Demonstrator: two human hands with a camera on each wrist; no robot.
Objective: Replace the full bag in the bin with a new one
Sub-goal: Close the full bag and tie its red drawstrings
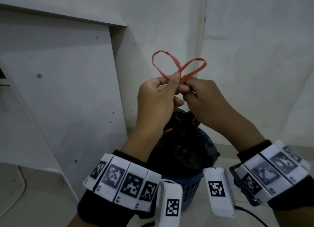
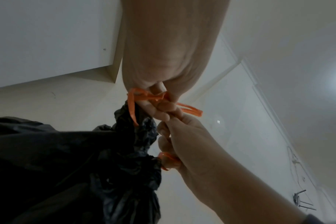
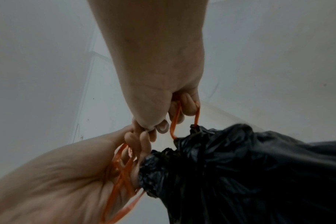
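Pale wall (image 1: 237, 39) and a white panel (image 1: 59, 90) leaning against it, tiled floor (image 1: 34, 184) below. Down in the corner stands the blue bin (image 1: 192, 184), and the full black bag (image 1: 183, 147) bulges out of it, neck gathered. Above it, both hands meet: the left hand (image 1: 156, 99) pinches one loop of the red drawstring (image 1: 178, 65), the right hand (image 1: 203, 101) grips the other. The loops cross, likely a knot in the making, so nothing spills on the lift. No new bag in sight.
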